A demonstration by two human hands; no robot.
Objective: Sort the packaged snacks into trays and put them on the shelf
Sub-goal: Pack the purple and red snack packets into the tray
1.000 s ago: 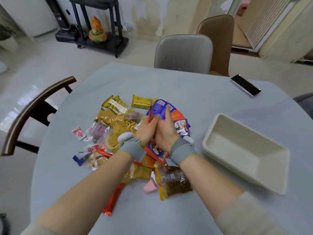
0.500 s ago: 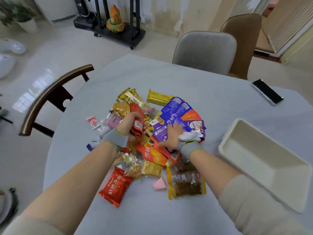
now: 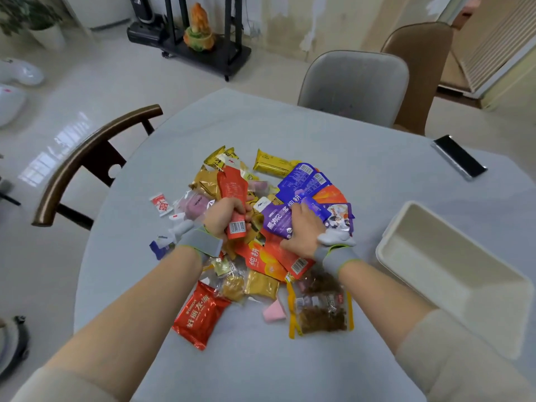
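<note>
Snacks [image 3: 261,256] now spread: left hand [image 3: 226,219] has lifted a red packet [image 3: 233,198]; right hand [image 3: 304,230] apparently grips purple packets [image 3: 285,219]. Tray [image 3: 452,265] unfilled.

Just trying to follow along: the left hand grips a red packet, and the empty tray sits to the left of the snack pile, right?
Not quite. The head view shows the tray to the right of the snack pile, beside the right forearm. The left hand does grip a red packet.
</note>
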